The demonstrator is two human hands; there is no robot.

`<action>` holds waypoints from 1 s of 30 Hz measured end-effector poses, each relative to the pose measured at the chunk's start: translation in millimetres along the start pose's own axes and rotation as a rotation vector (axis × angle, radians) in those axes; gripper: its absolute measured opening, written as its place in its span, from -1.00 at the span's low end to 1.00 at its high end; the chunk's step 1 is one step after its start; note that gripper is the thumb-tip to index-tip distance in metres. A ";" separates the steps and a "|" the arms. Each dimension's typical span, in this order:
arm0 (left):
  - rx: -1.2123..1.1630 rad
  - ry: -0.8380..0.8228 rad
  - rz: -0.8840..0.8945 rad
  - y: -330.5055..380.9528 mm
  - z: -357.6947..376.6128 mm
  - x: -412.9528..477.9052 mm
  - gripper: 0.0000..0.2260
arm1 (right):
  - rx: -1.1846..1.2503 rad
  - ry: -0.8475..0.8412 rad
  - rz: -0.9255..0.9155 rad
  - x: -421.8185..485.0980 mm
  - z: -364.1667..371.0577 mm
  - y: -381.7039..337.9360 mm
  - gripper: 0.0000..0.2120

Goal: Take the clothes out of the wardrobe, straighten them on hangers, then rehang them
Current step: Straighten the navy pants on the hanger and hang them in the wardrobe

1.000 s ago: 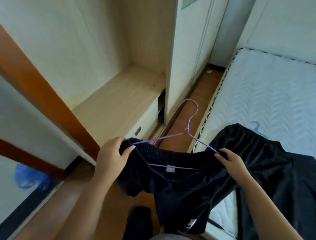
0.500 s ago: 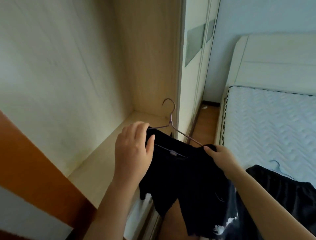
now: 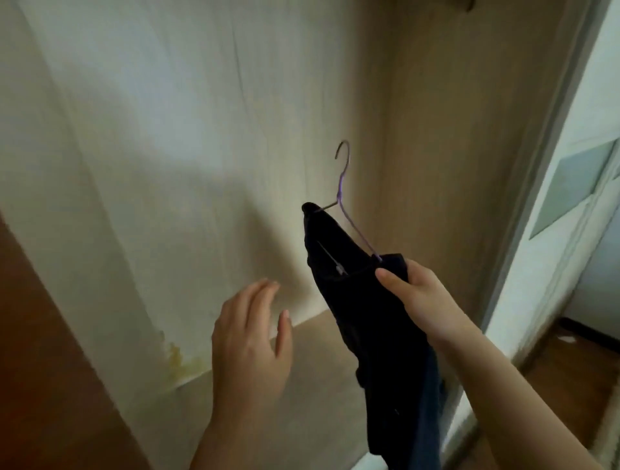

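Observation:
Black shorts (image 3: pixel 379 338) hang on a thin purple wire hanger (image 3: pixel 345 198), held up inside the open wardrobe. My right hand (image 3: pixel 419 298) grips the near end of the hanger together with the waistband. The hook points upward, in front of the wardrobe's back panel. My left hand (image 3: pixel 251 342) hovers apart from the shorts, to their left, fingers spread, holding nothing. The lower part of the shorts drops out of sight below my right forearm.
The wardrobe's pale back wall (image 3: pixel 167 151) and beige side panel (image 3: pixel 446 151) enclose the space, with a wooden shelf (image 3: pixel 268 419) below. A dark bit of the rail (image 3: pixel 466 4) shows at the top edge. A brown door edge (image 3: pixel 43 352) stands left, a white door (image 3: pixel 570 201) right.
My left hand has let go of the shorts and dropped away to the left. My right hand has raised the hanger into the wardrobe, and my view has tilted upward away from the bed.

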State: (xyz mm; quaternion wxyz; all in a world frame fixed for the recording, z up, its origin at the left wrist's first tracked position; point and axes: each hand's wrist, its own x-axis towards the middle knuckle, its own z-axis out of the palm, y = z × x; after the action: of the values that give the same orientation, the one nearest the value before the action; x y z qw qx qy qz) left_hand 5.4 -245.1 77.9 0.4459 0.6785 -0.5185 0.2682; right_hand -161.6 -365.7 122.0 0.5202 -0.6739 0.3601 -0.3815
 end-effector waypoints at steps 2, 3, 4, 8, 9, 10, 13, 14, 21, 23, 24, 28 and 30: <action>0.056 0.066 -0.040 2.2 -3.2 20.5 -0.68 | 0.041 -0.078 -0.057 25.0 -1.3 -16.0 -0.88; 0.093 0.085 -0.051 3.0 -6.6 30.1 -0.69 | 0.070 -0.123 -0.080 34.7 -1.2 -22.7 -0.92; 0.138 0.104 -0.057 3.2 -11.9 39.2 -0.69 | 0.111 -0.160 -0.102 44.5 -0.5 -29.3 -0.93; 0.334 0.174 -0.088 11.9 -55.1 66.9 -0.65 | 0.238 -0.280 -0.185 75.8 13.0 -57.9 -0.93; 0.383 0.190 -0.080 18.0 -69.2 71.6 -0.65 | 0.258 -0.305 -0.205 80.4 19.5 -65.4 -0.93; 0.426 0.205 -0.062 25.3 -83.5 75.5 -0.65 | 0.278 -0.328 -0.225 84.1 26.8 -72.3 -0.93; 0.515 0.258 0.040 50.6 -123.2 84.5 -0.66 | 0.352 -0.388 -0.275 86.5 48.8 -93.7 -0.89; 0.535 0.281 0.088 58.9 -134.8 87.5 -0.67 | 0.378 -0.397 -0.288 85.4 55.4 -99.7 -0.89; 0.744 0.386 0.303 89.3 -194.1 112.7 -0.74 | 0.510 -0.404 -0.378 59.3 88.6 -147.6 -0.86; 0.793 0.439 0.313 88.0 -208.0 116.1 -0.75 | 0.515 -0.391 -0.412 53.3 96.6 -162.8 -0.87; 0.806 0.471 0.309 86.6 -214.7 116.8 -0.75 | 0.510 -0.383 -0.433 51.6 100.7 -169.3 -0.87; 0.787 0.553 0.233 75.5 -235.7 117.4 -0.69 | 0.486 -0.372 -0.506 42.6 121.2 -190.5 -0.90; 0.746 0.554 0.182 69.0 -239.5 118.8 -0.63 | 0.483 -0.374 -0.515 40.7 134.5 -201.9 -0.90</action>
State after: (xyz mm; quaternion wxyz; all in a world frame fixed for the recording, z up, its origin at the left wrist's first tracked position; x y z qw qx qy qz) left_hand 1.8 -93.2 308.4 0.2679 0.6471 -0.3056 0.6450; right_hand -5.9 -303.9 302.2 0.6076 -0.6585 -0.0216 -0.4436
